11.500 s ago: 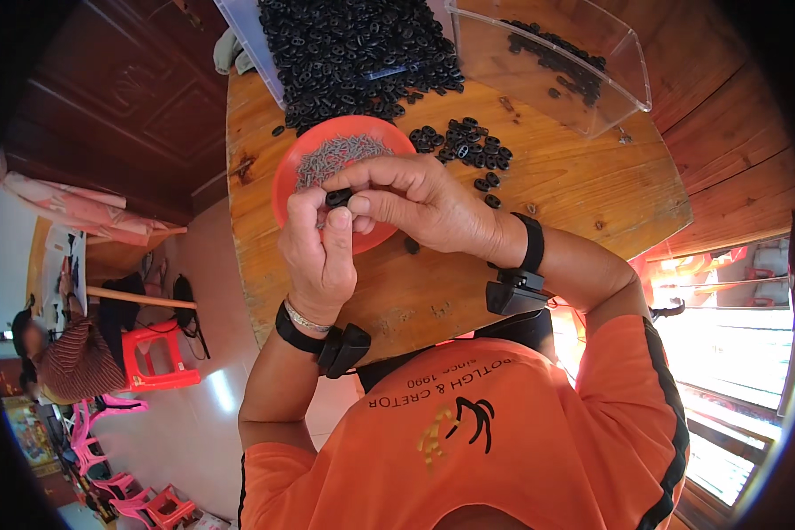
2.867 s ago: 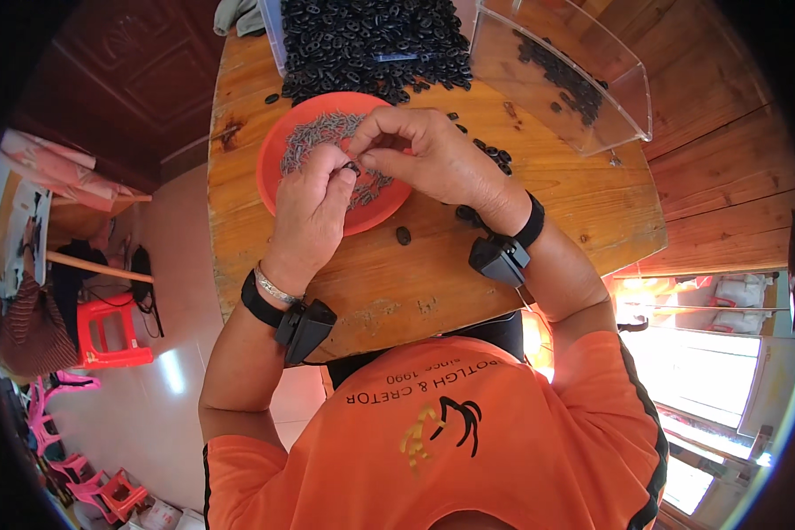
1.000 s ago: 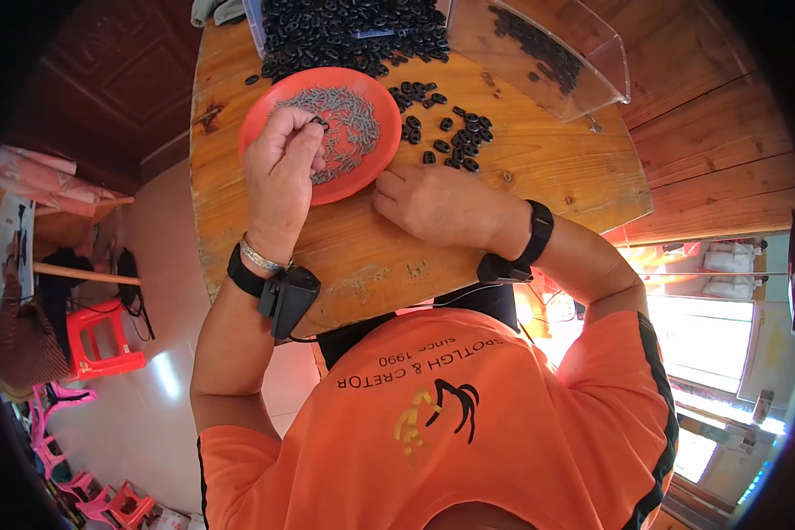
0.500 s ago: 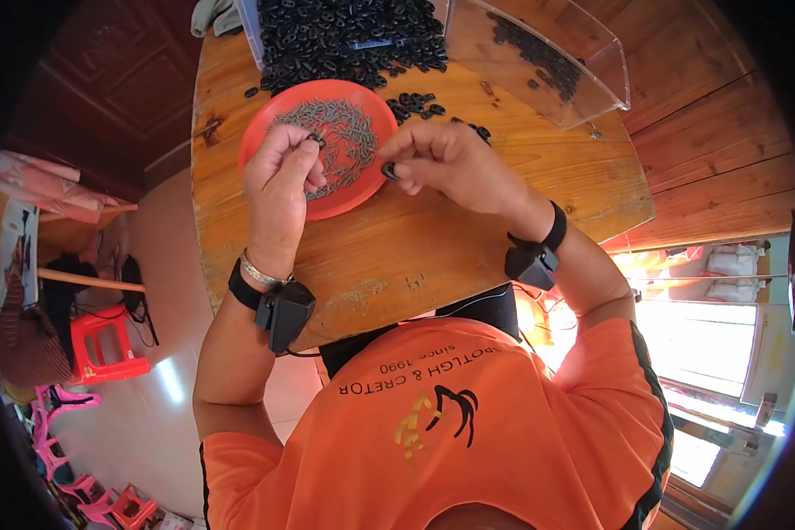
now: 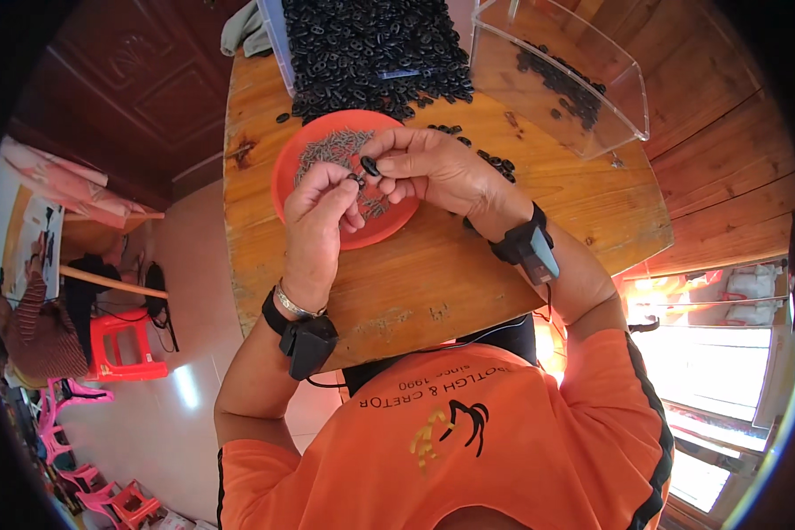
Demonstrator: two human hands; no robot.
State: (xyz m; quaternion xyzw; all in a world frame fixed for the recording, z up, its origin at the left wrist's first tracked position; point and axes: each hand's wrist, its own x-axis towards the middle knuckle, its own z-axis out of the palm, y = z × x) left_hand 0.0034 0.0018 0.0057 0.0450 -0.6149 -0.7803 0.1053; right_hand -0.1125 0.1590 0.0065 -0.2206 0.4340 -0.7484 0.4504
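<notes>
Both hands are over an orange-red dish [image 5: 389, 228] that holds many small grey screws [image 5: 325, 147]. Between the thumb and forefinger of my right hand [image 5: 428, 168] is a small black oval piece with holes [image 5: 370, 166]. Just beside it, my left hand [image 5: 320, 205] pinches another small dark piece [image 5: 356, 179] in its fingertips. The two pieces are very close together; whether they touch I cannot tell. My remaining left fingers curl inward and could hide something small.
A heap of similar black pieces [image 5: 371, 53] spills from a clear bin behind the dish. More black pieces [image 5: 496, 164] lie scattered to its right. At the back right of the wooden table [image 5: 468, 274] stands a clear tray [image 5: 640, 97] with some black pieces inside.
My right hand has moved left, bringing its black piece up beside my left fingertips. The whole view has shifted slightly, so the table appears further right and lower.
</notes>
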